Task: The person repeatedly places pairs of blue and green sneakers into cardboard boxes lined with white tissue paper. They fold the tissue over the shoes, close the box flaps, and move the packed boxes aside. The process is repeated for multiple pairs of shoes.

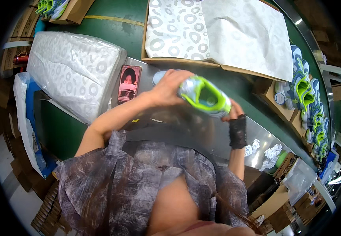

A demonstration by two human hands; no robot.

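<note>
Above the metal edge of the bench I hold one sneaker (207,96), pale blue-grey with a bright green collar, its opening turned toward me. My left hand (172,87) is closed round one end of the sneaker. At the other end the fingers of my right hand (234,111) grip it; a black wrap covers that wrist. Beside my left hand a rounded pale blue thing (159,76) shows in part, and I cannot tell what it is. Just beyond the sneaker lies an open cardboard box (182,61), lined with white tissue paper (178,29) printed with grey rings.
A plastic-wrapped stack of printed tissue paper (74,72) stands at the left, beside a phone (129,84) with a lit screen. Several similar sneakers (304,92) line the right side. Small white packets (272,153) lie near my right forearm. The worktop (117,29) is green.
</note>
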